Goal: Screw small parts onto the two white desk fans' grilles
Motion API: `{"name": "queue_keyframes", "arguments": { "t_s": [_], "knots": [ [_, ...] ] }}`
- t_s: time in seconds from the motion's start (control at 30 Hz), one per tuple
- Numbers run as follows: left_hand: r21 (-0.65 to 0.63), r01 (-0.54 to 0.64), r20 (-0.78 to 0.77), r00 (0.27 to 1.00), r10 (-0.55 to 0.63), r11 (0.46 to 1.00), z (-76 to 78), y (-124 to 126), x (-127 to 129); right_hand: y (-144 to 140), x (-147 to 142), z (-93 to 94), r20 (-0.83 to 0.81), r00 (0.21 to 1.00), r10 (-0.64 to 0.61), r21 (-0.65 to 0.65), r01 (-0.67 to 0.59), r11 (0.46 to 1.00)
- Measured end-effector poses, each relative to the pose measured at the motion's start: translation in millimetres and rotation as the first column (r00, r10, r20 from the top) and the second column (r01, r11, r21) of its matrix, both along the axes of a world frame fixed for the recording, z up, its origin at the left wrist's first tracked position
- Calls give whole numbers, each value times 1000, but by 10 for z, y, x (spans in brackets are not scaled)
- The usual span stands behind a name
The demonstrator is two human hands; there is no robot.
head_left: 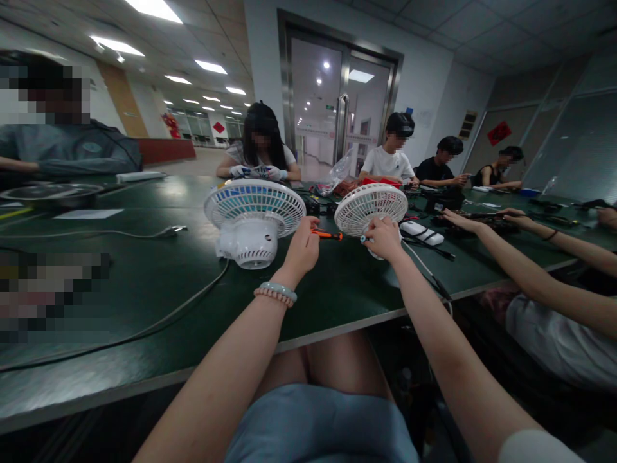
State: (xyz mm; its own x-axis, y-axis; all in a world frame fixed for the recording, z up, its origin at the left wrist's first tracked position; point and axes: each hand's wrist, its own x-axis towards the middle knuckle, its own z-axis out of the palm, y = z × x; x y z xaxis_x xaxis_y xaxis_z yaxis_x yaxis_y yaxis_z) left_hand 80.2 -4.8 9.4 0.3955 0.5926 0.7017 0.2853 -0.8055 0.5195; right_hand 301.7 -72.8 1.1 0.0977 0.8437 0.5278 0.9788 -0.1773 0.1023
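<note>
Both forearms reach out over the green table [144, 283]. Left hand [303, 247] is closed round an orange screwdriver [328, 235], its tip aimed rightward; right hand [383, 236] grips the small white fan [370, 207] at its lower back. That fan looks light, its thin plastic grille brittle, so the solid housing seems the safer hold. A second fan [254, 217] stands just left.

2 fans [254, 207] [371, 207] side by side on table [144, 283].
</note>
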Motion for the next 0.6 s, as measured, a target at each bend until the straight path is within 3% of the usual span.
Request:
{"name": "queue_keyframes", "arguments": {
  "t_s": [0.4,0.6],
  "knots": [
    [15,-125,-83,988,126,992,4,41,15,16,18,-15,-1,1000,11,4,-11,1000],
    [-16,-82,-69,994,81,996,-17,57,-3,18,22,-22,-1,1000,16,18,-16,1000]
  ]
}}
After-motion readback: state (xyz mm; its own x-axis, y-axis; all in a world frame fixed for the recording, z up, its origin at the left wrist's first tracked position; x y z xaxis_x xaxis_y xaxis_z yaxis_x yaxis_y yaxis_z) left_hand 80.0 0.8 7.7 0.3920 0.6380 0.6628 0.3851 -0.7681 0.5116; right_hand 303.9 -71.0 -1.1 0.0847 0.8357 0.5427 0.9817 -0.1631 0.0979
